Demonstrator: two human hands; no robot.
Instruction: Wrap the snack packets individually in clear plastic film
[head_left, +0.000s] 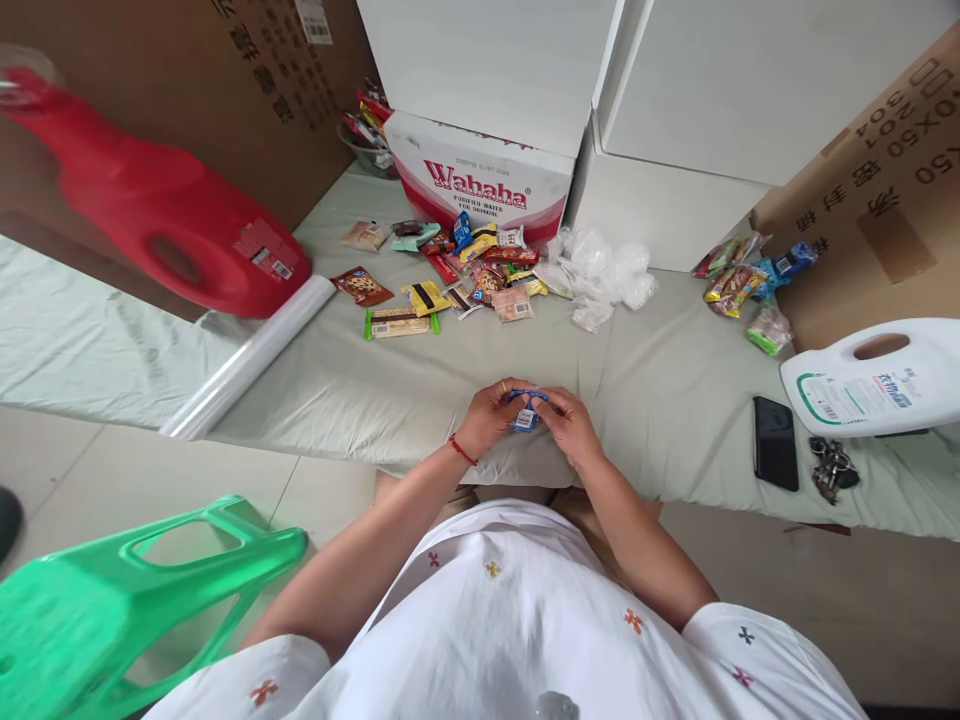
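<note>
One small blue plastic snack packet (pixel 525 415) is gripped from both sides by the left hand (pixel 489 418) and right hand (pixel 571 428), above the grey-green sheet (pixel 675 380). Right of the right hand: one black phone (pixel 775 442), one bunch of keys (pixel 831 468).

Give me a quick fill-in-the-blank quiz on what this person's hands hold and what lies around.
1. The left hand and right hand together hold a small ___ snack packet.
2. The bunch of keys lies beside a flat ___ phone.
3. The red-and-white cardboard box reads ___.
Missing words: blue; black; Wahaha.
</note>
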